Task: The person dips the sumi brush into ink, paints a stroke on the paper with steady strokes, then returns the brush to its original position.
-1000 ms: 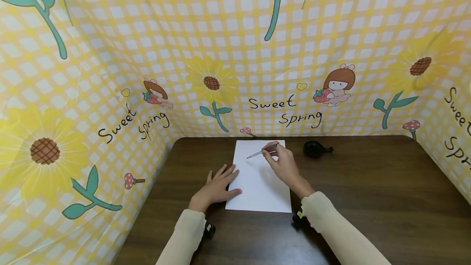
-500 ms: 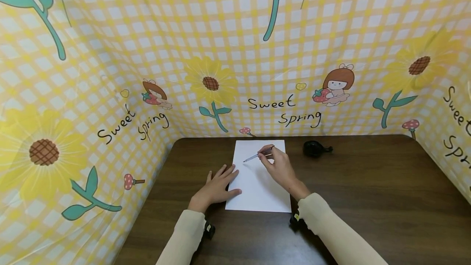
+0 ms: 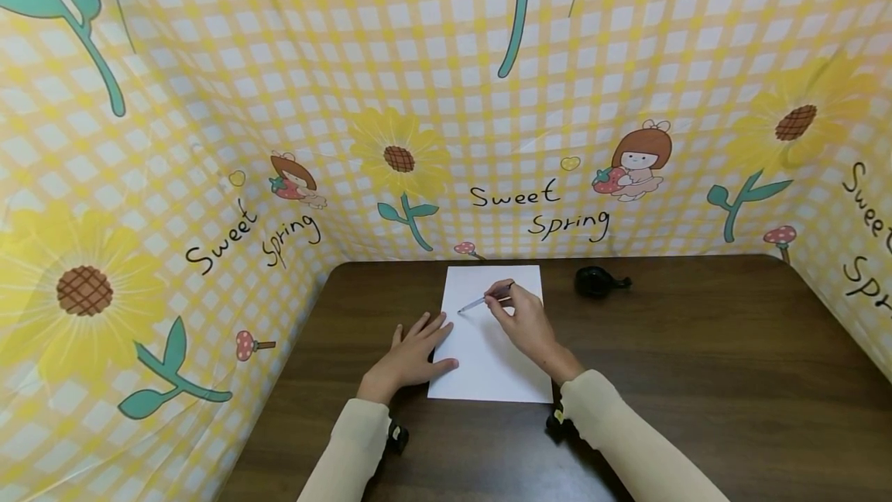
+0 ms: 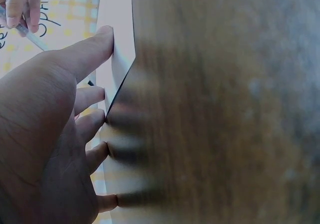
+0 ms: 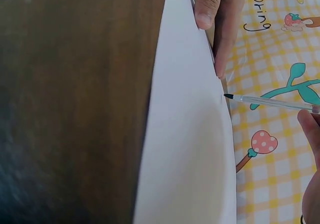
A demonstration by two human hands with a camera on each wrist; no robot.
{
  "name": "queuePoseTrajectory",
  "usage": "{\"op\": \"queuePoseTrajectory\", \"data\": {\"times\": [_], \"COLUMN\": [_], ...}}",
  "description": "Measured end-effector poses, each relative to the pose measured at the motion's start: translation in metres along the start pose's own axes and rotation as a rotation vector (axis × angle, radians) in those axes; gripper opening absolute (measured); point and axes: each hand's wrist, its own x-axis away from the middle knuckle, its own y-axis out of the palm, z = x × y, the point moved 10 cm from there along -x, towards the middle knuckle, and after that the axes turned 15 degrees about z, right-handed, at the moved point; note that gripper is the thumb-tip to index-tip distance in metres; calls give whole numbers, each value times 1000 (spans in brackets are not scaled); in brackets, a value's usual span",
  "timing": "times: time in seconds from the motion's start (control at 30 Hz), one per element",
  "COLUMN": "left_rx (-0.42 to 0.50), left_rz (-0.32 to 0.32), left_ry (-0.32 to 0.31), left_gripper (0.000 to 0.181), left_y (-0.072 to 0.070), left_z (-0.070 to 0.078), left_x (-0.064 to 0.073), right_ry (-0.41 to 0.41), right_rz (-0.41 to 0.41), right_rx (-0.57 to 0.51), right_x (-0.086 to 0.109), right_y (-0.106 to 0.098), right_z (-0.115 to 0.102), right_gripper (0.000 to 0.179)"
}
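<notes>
A white sheet of paper (image 3: 491, 362) lies on the table. My right hand (image 3: 524, 322) pinches a slim pen (image 3: 472, 305) with a clear barrel and a dark tapered tip. In the right wrist view the pen (image 5: 275, 102) slants with its tip right at the paper's surface, towards the sheet's left side. My left hand (image 3: 407, 355) rests flat at the left edge of the paper, fingers spread, its thumb and some fingertips on the sheet. From the left wrist view, the left thumb (image 4: 92, 52) lies over the paper edge.
A glossy black object (image 3: 595, 283) with a rounded body and narrow neck lies right of the sheet, near the back edge. The dark wooden table (image 3: 697, 362) extends on both sides. A yellow checked cloth (image 3: 446, 84) hangs around the back and sides.
My right hand has moved the pen slightly left and towards me, and its tip has come down the sheet's left part. The left hand and paper stay in place.
</notes>
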Motion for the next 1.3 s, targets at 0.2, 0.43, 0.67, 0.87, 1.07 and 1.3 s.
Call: {"op": "queuePoseTrajectory", "data": {"times": [0.2,0.43,0.67,0.87,1.07,1.3], "left_rx": [1,4,3,0,-2,-2], "left_rz": [-1,3,2,4,2,-1], "left_ry": [0,-1,-2,-5,-5,-6], "left_gripper": [78,78,77,77,77,78], "left_y": [-1,-3,-1,-2,-1,-1], "left_z": [1,2,1,1,1,2], "left_x": [0,-1,-1,0,0,0], "right_ry": [-14,-32,-36,-21,-23,-28], "right_rz": [7,8,2,-24,-31,-30], "right_rx": [13,24,43,56,78,95], "right_x": [2,2,4,5,6,6], "right_y": [1,1,2,4,4,4], "right_z": [0,-1,-3,-4,-7,-7], "right_gripper": [7,6,5,4,4,4]}}
